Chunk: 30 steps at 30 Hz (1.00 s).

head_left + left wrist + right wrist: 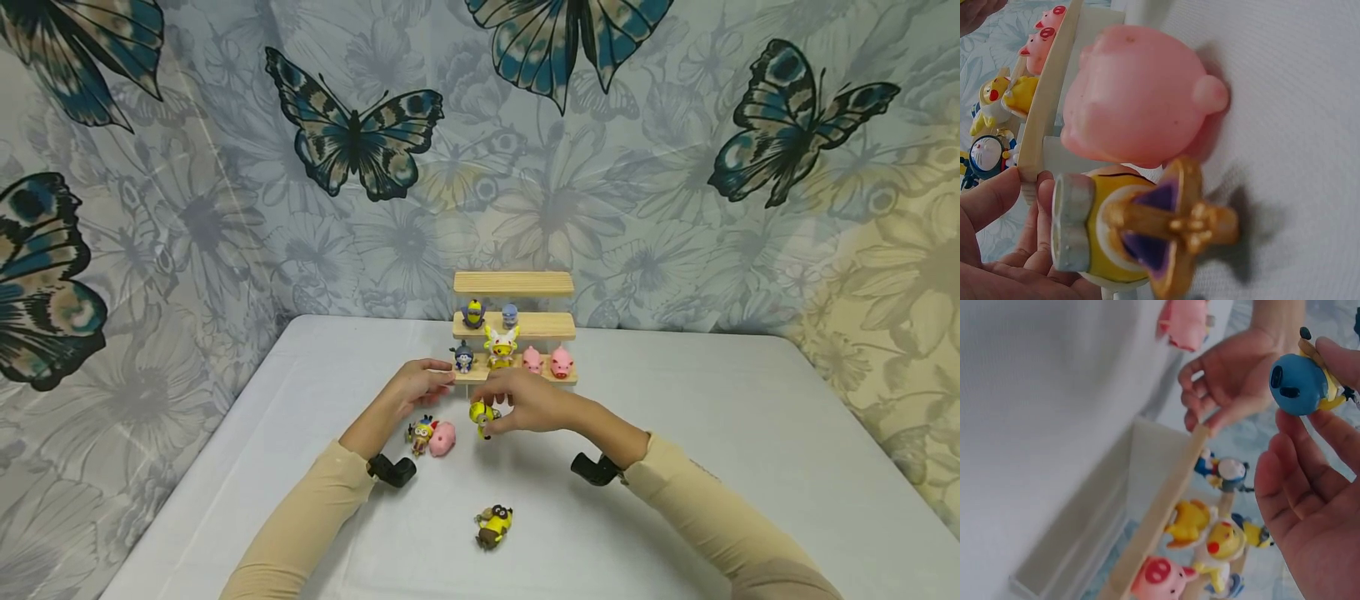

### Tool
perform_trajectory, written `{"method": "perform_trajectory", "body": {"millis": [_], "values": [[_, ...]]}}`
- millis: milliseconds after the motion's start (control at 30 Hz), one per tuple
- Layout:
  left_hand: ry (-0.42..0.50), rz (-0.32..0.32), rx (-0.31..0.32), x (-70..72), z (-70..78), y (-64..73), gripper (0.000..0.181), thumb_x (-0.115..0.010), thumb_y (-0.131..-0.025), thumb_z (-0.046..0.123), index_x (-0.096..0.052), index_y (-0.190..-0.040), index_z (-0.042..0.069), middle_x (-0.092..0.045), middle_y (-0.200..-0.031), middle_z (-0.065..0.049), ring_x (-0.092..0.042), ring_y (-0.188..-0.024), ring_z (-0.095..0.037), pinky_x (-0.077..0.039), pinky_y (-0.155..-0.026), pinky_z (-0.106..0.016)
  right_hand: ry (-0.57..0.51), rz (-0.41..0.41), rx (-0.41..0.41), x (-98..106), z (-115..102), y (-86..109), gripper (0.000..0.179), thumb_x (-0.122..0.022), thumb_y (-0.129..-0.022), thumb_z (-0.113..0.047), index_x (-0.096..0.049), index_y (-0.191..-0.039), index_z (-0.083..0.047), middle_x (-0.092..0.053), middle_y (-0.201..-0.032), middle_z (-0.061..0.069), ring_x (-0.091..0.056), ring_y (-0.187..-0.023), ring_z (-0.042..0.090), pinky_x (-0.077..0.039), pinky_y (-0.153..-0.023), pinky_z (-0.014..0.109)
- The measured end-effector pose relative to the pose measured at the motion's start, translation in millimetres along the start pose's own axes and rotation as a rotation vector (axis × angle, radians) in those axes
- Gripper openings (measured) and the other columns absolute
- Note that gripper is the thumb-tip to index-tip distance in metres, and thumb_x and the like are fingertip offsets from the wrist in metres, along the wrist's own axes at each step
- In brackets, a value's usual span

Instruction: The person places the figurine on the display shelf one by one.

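My right hand [528,400] pinches a yellow minion figure [482,417] between thumb and fingers, in front of the tiered display stand [517,283]. Its rounded blue underside faces the camera in the right wrist view. My left hand [420,385] holds the left end of the stand's bottom shelf [1034,150], thumb and fingertip at the corner. On the shelf are a dark-blue-hooded figure [463,358], a yellow figure in a white eared hood [501,346] and two pink pigs [561,363]. The middle shelf bears a yellow-and-dark figure [473,314] and a small blue-grey one [510,315].
Below my left hand, a minion figure with gold parts [422,435] lies beside another pink pig [442,438]. Nearer the front lies a brown-and-yellow minion [493,527]. The white-covered table [675,500] meets a butterfly-patterned wall cloth [360,250] behind.
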<state>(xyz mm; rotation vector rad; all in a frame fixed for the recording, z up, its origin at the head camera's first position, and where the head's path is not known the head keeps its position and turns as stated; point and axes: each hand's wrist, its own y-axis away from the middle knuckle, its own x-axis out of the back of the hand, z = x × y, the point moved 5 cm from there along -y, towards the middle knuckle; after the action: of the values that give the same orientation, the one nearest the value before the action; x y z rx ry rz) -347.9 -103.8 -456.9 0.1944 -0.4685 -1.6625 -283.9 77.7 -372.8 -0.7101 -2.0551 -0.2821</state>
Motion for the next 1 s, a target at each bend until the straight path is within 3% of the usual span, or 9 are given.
{"method": "perform_trajectory", "body": {"millis": [233,367,533,1000], "values": [[0.003,0.000,0.014,0.4,-0.5,0.5,0.036,-0.066,-0.093,0.016,-0.060,-0.127,0.006,-0.069,-0.079,0.005,-0.063,-0.070,-0.007,-0.047,-0.061,-0.021,0.026,0.092,-0.009,15.2,4.0,1.9,0.030,-0.077,-0.083,-0.024,-0.069,-0.110,-0.012,-0.062,-0.090,-0.004,-0.055,-0.081,0.016,-0.047,-0.069,0.023],[0.006,-0.002,0.017,1.0,-0.8,0.9,0.037,-0.066,-0.093,0.015,-0.060,-0.128,0.007,-0.070,-0.080,0.005,-0.063,-0.071,-0.007,-0.048,-0.062,-0.021,0.024,0.138,-0.039,24.1,6.3,3.8,0.032,-0.077,-0.082,-0.023,-0.069,-0.111,-0.010,-0.065,-0.093,-0.003,-0.055,-0.084,0.011,-0.048,-0.071,0.025],[0.006,0.000,0.009,1.0,0.3,1.4,0.037,-0.066,-0.092,0.014,-0.060,-0.128,0.006,-0.070,-0.079,0.006,-0.063,-0.071,-0.007,-0.048,-0.063,-0.022,0.027,0.166,-0.091,32.1,8.1,6.3,0.039,-0.075,-0.083,-0.023,-0.067,-0.118,-0.006,-0.067,-0.101,0.001,-0.059,-0.092,0.017,-0.049,-0.076,0.030],[0.005,0.006,0.008,0.1,-0.1,-0.8,0.037,-0.066,-0.093,0.015,-0.060,-0.128,0.006,-0.070,-0.080,0.005,-0.063,-0.068,-0.006,-0.048,-0.062,-0.022,0.084,0.280,-0.066,45.6,16.8,3.7,0.033,-0.076,-0.078,-0.017,-0.071,-0.109,-0.005,-0.068,-0.091,0.003,-0.059,-0.081,0.019,-0.046,-0.067,0.025]]}}
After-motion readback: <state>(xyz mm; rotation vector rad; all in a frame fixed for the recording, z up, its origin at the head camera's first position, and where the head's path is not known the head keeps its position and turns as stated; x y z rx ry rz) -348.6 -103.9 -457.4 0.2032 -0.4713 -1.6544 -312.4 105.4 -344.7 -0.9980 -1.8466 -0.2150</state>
